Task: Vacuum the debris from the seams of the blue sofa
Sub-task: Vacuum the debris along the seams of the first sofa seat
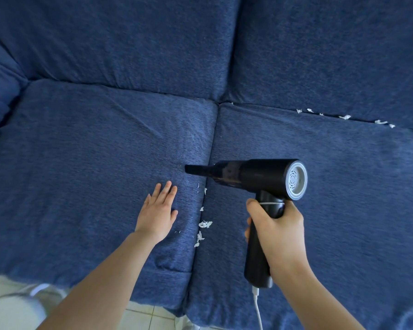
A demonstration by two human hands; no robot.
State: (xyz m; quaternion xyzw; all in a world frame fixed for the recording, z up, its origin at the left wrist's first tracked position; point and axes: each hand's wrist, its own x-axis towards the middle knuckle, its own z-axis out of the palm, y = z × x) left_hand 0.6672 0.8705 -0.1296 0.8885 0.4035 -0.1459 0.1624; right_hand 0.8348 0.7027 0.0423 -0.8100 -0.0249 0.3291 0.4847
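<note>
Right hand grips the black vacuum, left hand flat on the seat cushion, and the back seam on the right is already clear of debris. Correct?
No. White debris lines that back seam in the head view. Right hand grips the vacuum; left hand lies flat.

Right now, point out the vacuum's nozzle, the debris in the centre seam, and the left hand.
vacuum's nozzle [196,169], head view, on its tapered tip.
debris in the centre seam [205,224], head view, on the largest white clump.
left hand [158,211], head view, on its back.
</note>
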